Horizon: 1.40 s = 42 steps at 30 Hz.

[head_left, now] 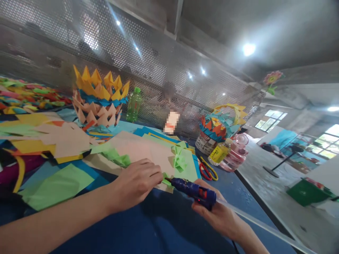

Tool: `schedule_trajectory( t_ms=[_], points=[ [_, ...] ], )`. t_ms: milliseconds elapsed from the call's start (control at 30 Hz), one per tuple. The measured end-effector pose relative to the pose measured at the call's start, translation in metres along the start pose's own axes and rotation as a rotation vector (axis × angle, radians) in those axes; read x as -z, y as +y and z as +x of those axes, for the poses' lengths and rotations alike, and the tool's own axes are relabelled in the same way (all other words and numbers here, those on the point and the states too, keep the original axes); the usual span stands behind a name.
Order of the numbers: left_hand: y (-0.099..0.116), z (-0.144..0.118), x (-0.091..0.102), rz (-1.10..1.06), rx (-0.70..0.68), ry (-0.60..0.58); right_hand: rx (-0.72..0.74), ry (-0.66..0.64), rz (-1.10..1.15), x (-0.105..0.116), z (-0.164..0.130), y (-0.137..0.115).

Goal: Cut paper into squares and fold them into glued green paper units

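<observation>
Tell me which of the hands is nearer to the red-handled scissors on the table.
Right. The right hand, holding the blue glue gun, sits just below the red-handled scissors. The left hand rests on the paper sheets, farther off to the scissors' left.

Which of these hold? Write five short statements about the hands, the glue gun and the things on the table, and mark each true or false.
1. The right hand holds a blue glue gun. True.
2. The glue gun's nozzle points at a small green paper piece. True.
3. The left hand holds the scissors. False: they lie on the table, and the left hand rests on the paper.
4. The green bottle lies on its side. False: it stands upright.
5. The yellow-topped paper basket stands behind the paper sheets. True.
</observation>
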<state>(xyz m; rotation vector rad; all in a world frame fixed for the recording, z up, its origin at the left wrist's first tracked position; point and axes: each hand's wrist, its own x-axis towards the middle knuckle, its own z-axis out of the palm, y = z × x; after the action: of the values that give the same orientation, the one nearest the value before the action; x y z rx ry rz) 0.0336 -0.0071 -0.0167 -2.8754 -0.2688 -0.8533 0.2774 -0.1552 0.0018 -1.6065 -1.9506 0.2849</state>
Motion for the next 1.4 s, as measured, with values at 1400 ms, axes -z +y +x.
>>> schedule_trajectory(
  t_ms=[1400],
  points=[
    [0.011, 0.000, 0.003, 0.000, -0.077, 0.126, -0.064, -0.216, 0.038, -0.004, -0.007, 0.006]
  ],
)
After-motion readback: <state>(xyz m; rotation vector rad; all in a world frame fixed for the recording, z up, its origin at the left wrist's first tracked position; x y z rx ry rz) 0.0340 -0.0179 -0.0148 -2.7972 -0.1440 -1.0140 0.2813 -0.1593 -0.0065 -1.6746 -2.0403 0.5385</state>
